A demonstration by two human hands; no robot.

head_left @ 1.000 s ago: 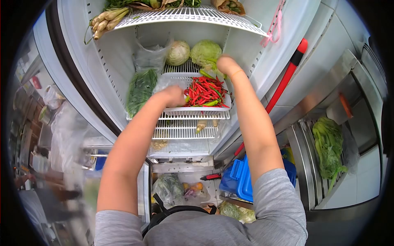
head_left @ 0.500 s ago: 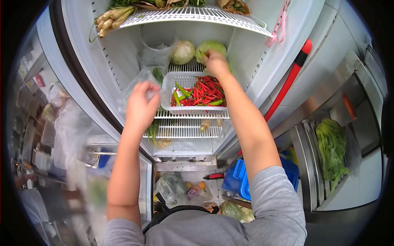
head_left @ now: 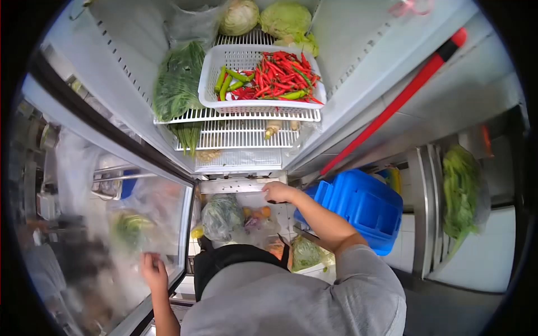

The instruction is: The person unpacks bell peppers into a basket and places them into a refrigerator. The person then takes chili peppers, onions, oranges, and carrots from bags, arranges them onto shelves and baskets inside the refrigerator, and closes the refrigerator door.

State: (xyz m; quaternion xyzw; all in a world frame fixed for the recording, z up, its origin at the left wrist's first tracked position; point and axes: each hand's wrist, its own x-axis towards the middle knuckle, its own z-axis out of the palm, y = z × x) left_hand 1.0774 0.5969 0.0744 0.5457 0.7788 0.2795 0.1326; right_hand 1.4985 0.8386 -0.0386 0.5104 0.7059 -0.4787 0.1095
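Glass door [head_left: 162, 224] blurs beside left hand [head_left: 153, 271] (I cannot tell its grip, nor right hand's [head_left: 279, 192]).

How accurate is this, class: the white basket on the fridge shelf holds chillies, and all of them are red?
Not all red: the head view shows green chillies alongside the red chillies in the white basket, which does sit on the fridge shelf.

Kitchen: tall fridge [head_left: 131, 42] of vegetables [head_left: 179, 81], steel rack [head_left: 418, 213], white tiles [head_left: 408, 225].

Two hands [head_left: 154, 270] [head_left: 278, 193] — one white basket [head_left: 246, 106], two leafy heads [head_left: 286, 20] behind it, one red pole [head_left: 392, 105], one pink ribbon [head_left: 412, 7] — red chillies [head_left: 282, 77] beyond counting.
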